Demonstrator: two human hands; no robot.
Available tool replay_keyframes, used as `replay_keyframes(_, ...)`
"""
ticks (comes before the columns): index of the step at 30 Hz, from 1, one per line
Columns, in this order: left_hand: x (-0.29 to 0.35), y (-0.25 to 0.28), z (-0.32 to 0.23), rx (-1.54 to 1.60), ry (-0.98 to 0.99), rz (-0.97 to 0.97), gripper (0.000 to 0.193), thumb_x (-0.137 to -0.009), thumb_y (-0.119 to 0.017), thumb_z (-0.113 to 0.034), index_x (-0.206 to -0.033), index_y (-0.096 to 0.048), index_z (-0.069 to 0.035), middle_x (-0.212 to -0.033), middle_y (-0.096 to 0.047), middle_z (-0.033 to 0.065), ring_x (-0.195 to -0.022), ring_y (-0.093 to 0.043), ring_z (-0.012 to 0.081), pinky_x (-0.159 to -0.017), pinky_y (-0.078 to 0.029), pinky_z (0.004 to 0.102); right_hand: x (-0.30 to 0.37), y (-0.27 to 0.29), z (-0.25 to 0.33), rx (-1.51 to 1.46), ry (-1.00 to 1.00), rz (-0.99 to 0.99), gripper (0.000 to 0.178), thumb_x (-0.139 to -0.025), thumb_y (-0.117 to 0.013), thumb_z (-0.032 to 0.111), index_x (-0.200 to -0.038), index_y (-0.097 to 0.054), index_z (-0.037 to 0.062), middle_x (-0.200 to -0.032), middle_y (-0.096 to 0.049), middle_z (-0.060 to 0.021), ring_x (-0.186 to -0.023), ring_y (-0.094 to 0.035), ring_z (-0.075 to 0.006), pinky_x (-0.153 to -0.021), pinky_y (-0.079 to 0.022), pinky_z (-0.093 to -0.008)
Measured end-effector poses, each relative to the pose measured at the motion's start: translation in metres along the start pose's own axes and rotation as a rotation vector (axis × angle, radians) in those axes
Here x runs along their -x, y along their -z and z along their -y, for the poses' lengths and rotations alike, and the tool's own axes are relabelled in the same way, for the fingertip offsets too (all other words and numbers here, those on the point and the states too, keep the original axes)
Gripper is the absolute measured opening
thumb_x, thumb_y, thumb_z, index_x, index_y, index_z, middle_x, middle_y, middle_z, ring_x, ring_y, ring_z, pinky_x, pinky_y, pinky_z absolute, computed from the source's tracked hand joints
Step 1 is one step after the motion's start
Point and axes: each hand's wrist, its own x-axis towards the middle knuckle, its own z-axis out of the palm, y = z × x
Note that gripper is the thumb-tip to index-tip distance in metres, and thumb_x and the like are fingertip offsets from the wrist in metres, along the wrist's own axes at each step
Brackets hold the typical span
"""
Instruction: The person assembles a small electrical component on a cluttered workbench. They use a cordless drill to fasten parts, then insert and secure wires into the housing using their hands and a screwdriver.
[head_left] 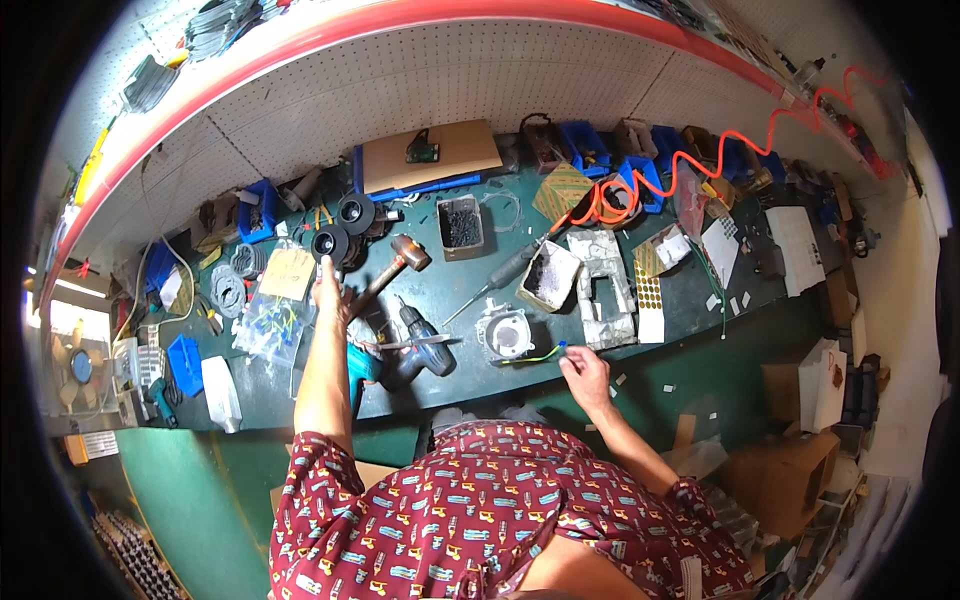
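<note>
Near the front edge of the bench, my right hand [585, 375] pinches the end of a yellow-green wire [545, 356] with a blue tip. The wire runs left to a round silver metal part [505, 335] lying on the bench. My left hand [331, 292] reaches forward with a finger stretched out, at the near side of a black round part [330, 243]. Whether it touches that part is hard to make out. Just right of this hand lies a hammer [408, 254], its handle slanting toward me. A second black round part [355, 212] sits behind.
Cordless drills [425, 338] lie between my arms. A long air screwdriver [515, 268] hangs on an orange coiled hose [735, 150]. A box of black screws [461, 225], a white-lined box [549, 275] and a bag of small parts [270, 325] stand around. Blue bins [585, 148] line the back.
</note>
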Motion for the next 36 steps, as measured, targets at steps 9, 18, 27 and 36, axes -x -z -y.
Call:
replay_keyframes(9, -0.121, -0.008, 0.022, 0.458, 0.196, 0.200, 0.038, -0.089, -0.074, -0.034, -0.114, -0.063, -0.008, -0.105, -0.069, 0.0089, -0.087, -0.068, 0.0243, -0.070, -0.061, 0.0405, 0.035, -0.014, 0.014, -0.114, -0.238, -0.089, 0.025, -0.089, -0.074, 0.011, -0.110, -0.069, -0.0027, -0.094, -0.075, -0.0111, -0.086, -0.070, -0.0140, -0.078, -0.057, -0.0301)
replay_keyframes(18, 0.010, 0.090, -0.005, -0.251, -0.433, 0.218, 0.064, -0.089, -0.069, -0.012, -0.145, -0.041, 0.004, -0.118, -0.062, 0.0149, -0.099, -0.064, 0.0198, -0.090, -0.052, 0.0320, 0.013, -0.030, 0.044, -0.142, -0.082, -0.070, 0.021, -0.088, -0.071, 0.007, -0.107, -0.070, -0.0023, -0.095, -0.075, -0.0138, -0.088, -0.072, -0.0186, -0.080, -0.057, -0.0311)
replay_keyframes(27, 0.193, 0.077, -0.060, -0.398, -0.447, 0.653, 0.044, -0.089, -0.053, -0.017, -0.128, -0.058, 0.003, -0.113, -0.064, 0.0078, -0.099, -0.059, 0.0129, -0.089, -0.048, 0.0267, -0.019, -0.037, 0.026, -0.268, -0.045, 0.082, 0.021, -0.089, -0.070, 0.008, -0.108, -0.069, -0.0016, -0.097, -0.075, -0.0142, -0.087, -0.073, -0.0203, -0.078, -0.058, -0.0322)
replay_keyframes(36, 0.288, -0.018, -0.017, -0.508, -0.277, 0.741, 0.032, -0.092, -0.052, -0.008, -0.121, -0.060, 0.003, -0.103, -0.063, 0.0030, -0.091, -0.058, 0.0095, -0.083, -0.047, 0.0248, -0.028, -0.032, 0.003, -0.348, 0.045, 0.149, 0.014, -0.089, -0.068, 0.006, -0.101, -0.068, -0.0014, -0.088, -0.073, -0.0144, -0.082, -0.072, -0.0251, -0.072, -0.056, -0.0357)
